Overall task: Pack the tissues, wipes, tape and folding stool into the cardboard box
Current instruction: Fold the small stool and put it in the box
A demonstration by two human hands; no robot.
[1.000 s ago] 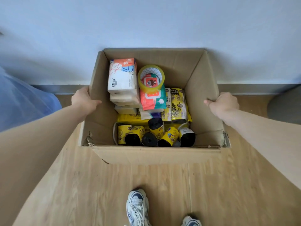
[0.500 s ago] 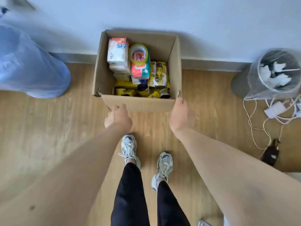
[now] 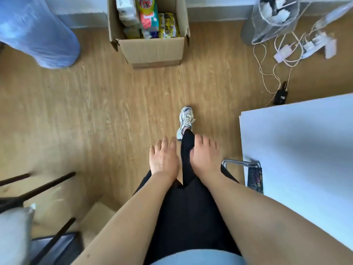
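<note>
The open cardboard box stands on the wood floor against the wall at the top of the view. Inside it I see white tissue packs, a yellow tape roll on an orange and teal wipes pack, and yellow packets. My left hand and my right hand hang far below the box, over my black trousers, both empty with fingers loosely apart. A chrome frame with a dark patterned seat, possibly the folding stool, leans by the white table.
A white table fills the right side. A bin with a clear liner and a tangle of cables with chargers lie at the top right. A blue plastic bag sits top left. Black chair legs are at the lower left.
Both hands left the box and drew back toward my body. The view pulled away from the box, which now sits small at the top, and one foot stepped back.
</note>
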